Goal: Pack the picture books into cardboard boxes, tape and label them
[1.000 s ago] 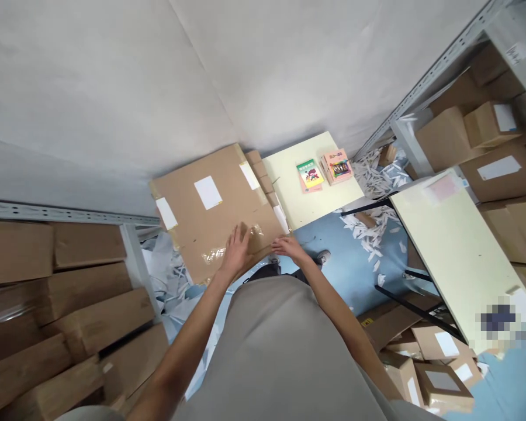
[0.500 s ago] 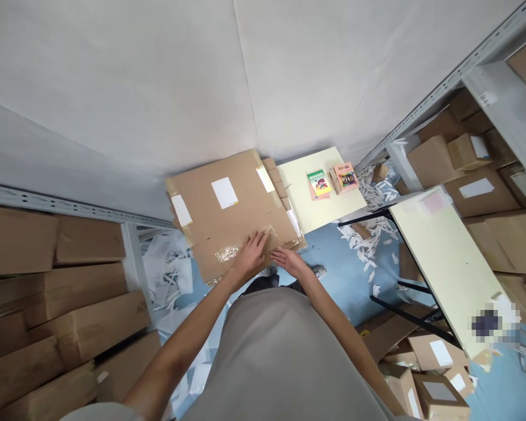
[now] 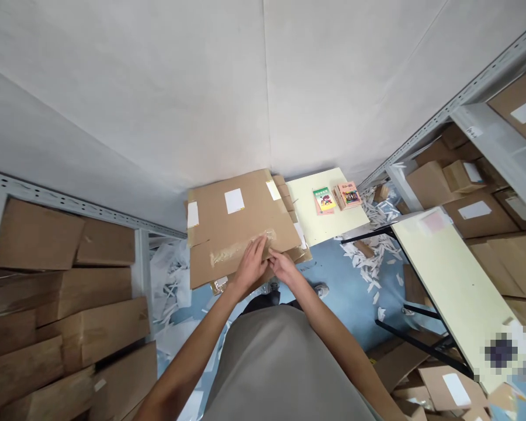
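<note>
A large flattened cardboard box (image 3: pixel 267 213) lies on top of a stack of cardboard, with white labels and a strip of clear tape on it. My left hand (image 3: pixel 251 261) rests on its near part, fingers stretched out over the surface beside the tape; its thumb is mostly hidden. Close by on the right, my right hand (image 3: pixel 282 266) has its fingers bent around the near edge of the same sheet, pinching it. Beneath the near edge, a lower taped layer (image 3: pixel 220 285) shows.
Right of the stack, books (image 3: pixel 347 196) lie on a pale table (image 3: pixel 318 231). Another pale table (image 3: pixel 456 280) with black legs stands farther right. Shelves of cartons (image 3: pixel 100 321) flank both sides. White paper scraps (image 3: pixel 370 266) litter the blue floor, and a wall (image 3: pixel 201 105) rises behind.
My right hand has gone from flat, outstretched fingers to a bent grip on the cardboard's near edge. That edge has lifted, exposing the layer below. The camera view has shifted slightly.
</note>
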Tool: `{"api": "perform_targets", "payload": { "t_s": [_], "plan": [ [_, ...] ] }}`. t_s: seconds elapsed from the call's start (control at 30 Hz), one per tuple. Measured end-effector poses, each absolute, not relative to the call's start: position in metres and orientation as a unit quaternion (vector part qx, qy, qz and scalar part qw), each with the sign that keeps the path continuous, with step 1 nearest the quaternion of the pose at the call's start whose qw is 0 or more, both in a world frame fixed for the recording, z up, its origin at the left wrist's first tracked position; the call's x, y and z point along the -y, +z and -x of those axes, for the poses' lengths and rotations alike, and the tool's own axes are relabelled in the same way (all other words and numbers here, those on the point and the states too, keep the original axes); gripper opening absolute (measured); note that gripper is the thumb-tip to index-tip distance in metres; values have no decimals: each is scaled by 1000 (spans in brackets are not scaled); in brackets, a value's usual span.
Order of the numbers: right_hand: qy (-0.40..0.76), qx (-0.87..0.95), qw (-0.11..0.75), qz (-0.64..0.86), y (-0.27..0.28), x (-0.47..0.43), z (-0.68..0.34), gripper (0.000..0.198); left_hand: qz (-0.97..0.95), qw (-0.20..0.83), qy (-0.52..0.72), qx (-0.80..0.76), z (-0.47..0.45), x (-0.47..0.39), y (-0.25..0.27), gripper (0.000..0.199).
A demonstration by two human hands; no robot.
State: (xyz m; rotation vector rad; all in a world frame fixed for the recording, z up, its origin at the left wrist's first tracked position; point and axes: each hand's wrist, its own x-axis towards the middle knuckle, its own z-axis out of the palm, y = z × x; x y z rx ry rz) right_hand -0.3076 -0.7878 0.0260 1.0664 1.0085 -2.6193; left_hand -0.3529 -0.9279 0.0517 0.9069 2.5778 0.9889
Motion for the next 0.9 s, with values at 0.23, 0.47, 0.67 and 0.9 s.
{"api": "perform_targets", "payload": {
  "t_s": [0.23, 0.47, 0.67, 0.9],
  "plan": [
    [-857, -369, -12, -360, 53, 686, 279, 27, -273, 85, 417, -863, 371, 915, 123, 76],
    [-751, -446, -284, -395, 88, 519, 179, 52, -249, 26, 468, -847, 418, 865, 137, 65],
    [-657, -423, -430, -453, 111, 421, 59, 54, -274, 60, 527, -802, 427, 754, 141, 70],
    [-617, -374, -479, -500, 112, 364, -75, 54, -308, 225, 591, -711, 401, 565, 141, 83]
  ]
}}
